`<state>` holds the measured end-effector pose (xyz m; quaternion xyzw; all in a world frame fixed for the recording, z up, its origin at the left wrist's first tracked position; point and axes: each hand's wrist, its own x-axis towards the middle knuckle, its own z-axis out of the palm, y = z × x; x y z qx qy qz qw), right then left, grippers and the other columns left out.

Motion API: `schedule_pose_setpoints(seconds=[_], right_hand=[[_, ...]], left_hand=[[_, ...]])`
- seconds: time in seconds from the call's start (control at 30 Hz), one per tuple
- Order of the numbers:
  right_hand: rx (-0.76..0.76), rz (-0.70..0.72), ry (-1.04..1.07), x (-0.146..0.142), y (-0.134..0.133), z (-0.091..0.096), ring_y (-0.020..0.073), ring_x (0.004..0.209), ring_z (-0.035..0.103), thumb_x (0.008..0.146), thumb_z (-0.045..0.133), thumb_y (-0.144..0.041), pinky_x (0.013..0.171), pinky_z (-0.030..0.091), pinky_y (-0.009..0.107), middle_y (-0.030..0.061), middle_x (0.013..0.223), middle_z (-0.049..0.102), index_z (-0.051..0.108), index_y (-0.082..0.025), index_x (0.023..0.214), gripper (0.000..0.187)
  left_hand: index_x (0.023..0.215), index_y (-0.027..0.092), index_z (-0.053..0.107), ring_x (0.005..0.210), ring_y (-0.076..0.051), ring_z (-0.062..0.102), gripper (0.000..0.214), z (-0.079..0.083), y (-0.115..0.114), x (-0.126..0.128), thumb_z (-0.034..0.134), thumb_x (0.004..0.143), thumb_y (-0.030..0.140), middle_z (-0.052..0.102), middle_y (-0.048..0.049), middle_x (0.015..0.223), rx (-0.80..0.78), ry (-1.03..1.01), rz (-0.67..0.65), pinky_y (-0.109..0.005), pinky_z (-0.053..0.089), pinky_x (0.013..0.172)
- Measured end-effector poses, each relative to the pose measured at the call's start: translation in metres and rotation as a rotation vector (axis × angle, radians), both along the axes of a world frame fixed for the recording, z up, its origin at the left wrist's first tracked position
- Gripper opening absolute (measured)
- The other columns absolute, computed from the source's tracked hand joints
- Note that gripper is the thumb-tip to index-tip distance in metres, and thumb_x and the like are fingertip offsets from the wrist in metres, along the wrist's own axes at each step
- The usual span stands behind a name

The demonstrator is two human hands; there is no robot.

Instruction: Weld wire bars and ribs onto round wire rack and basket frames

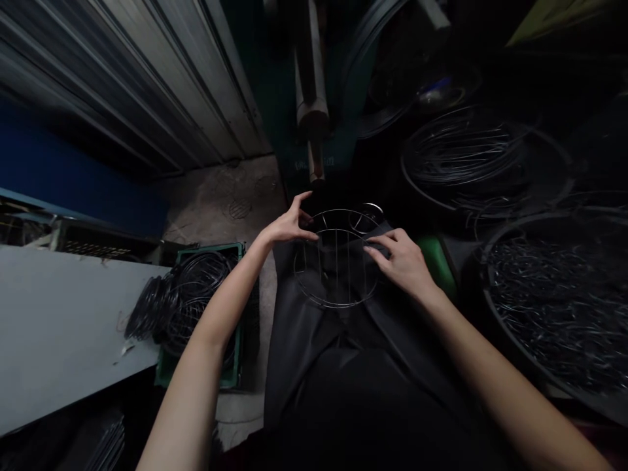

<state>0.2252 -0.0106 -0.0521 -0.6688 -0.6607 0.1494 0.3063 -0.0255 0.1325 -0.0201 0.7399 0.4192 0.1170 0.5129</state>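
A round wire rack (336, 267), with parallel bars across its ring, is in front of me above my dark apron (304, 366). My left hand (292, 224) is at the rack's upper left edge, its thumb and lower fingers around the wire and its index finger stretched out. At the upper right edge, my right hand (400, 256) pinches the wire between thumb and fingers. Just beyond the rack lies a small shiny metal ring (371, 208) with crossing wires. The exact contact of the fingertips is hard to see in the dim light.
A machine with a vertical rod (315, 157) stands just beyond the rack. At right are a basin of wire rings (466, 157) and a large tub of small bent wire pieces (554, 307). A green crate (240, 353) of wire rings and a pale board (63, 327) are at left.
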Motion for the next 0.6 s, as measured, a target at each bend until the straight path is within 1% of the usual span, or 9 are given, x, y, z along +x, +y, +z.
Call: schedule_pose_setpoints(seconds=[0.07, 0.13, 0.2, 0.3, 0.37, 0.47, 0.6], right_hand=[[-0.004, 0.026, -0.017, -0.0022, 0.0059, -0.0018, 0.0197, 0.077, 0.056, 0.087, 0.051, -0.041, 0.070, 0.048, 0.033, 0.0069, 0.085, 0.057, 0.070, -0.021, 0.085, 0.028], [0.000, 0.044, -0.017, -0.0027, 0.0092, -0.0042, 0.0199, 0.077, 0.057, 0.088, 0.049, -0.040, 0.072, 0.047, 0.034, 0.0067, 0.082, 0.059, 0.069, -0.020, 0.081, 0.029], [0.005, 0.049, -0.023, -0.0022, 0.0104, -0.0063, 0.0198, 0.076, 0.057, 0.088, 0.047, -0.040, 0.073, 0.046, 0.034, 0.0066, 0.081, 0.060, 0.068, -0.020, 0.081, 0.029], [0.007, 0.037, -0.017, -0.0009, 0.0112, -0.0071, 0.0196, 0.071, 0.057, 0.088, 0.045, -0.041, 0.069, 0.045, 0.033, 0.0062, 0.076, 0.061, 0.066, -0.019, 0.080, 0.031], [-0.004, 0.042, 0.015, 0.0001, 0.0118, -0.0061, 0.0194, 0.069, 0.057, 0.087, 0.044, -0.042, 0.067, 0.044, 0.032, 0.0061, 0.075, 0.063, 0.064, -0.020, 0.079, 0.032], [-0.036, 0.048, 0.061, 0.0010, 0.0122, -0.0038, 0.0198, 0.069, 0.058, 0.086, 0.044, -0.043, 0.066, 0.044, 0.032, 0.0063, 0.077, 0.066, 0.064, -0.020, 0.080, 0.031], [-0.107, 0.010, 0.124, 0.0003, 0.0100, -0.0021, 0.0206, 0.069, 0.059, 0.082, 0.046, -0.044, 0.064, 0.044, 0.032, 0.0059, 0.075, 0.066, 0.065, -0.020, 0.083, 0.030]], left_hand=[[0.145, 0.019, 0.010, 0.100, -0.023, 0.059, 0.117, -0.0008, -0.0002, -0.0009, 0.083, 0.055, 0.036, 0.062, -0.0098, 0.102, -0.005, -0.003, -0.001, -0.042, 0.045, 0.091], [0.145, 0.018, 0.010, 0.101, -0.024, 0.059, 0.117, -0.0014, -0.0005, -0.0018, 0.083, 0.055, 0.037, 0.061, -0.0102, 0.102, -0.010, -0.004, -0.005, -0.042, 0.045, 0.091], [0.145, 0.018, 0.011, 0.103, -0.026, 0.058, 0.117, -0.0023, -0.0006, -0.0024, 0.083, 0.055, 0.038, 0.061, -0.0104, 0.102, -0.010, -0.003, -0.010, -0.042, 0.045, 0.090], [0.145, 0.018, 0.013, 0.105, -0.027, 0.058, 0.116, -0.0037, -0.0005, -0.0033, 0.084, 0.055, 0.038, 0.061, -0.0106, 0.101, -0.014, -0.016, -0.018, -0.043, 0.046, 0.090], [0.145, 0.018, 0.015, 0.107, -0.028, 0.057, 0.113, -0.0041, -0.0007, -0.0039, 0.082, 0.057, 0.040, 0.061, -0.0118, 0.102, -0.038, -0.030, -0.018, -0.043, 0.046, 0.089], [0.144, 0.018, 0.015, 0.109, -0.029, 0.056, 0.108, -0.0039, -0.0018, -0.0043, 0.079, 0.060, 0.042, 0.061, -0.0141, 0.107, -0.066, -0.037, -0.004, -0.043, 0.046, 0.089], [0.144, 0.015, 0.015, 0.108, -0.028, 0.057, 0.110, -0.0039, -0.0030, -0.0039, 0.079, 0.059, 0.043, 0.061, -0.0160, 0.108, -0.059, -0.047, 0.003, -0.043, 0.044, 0.092]])
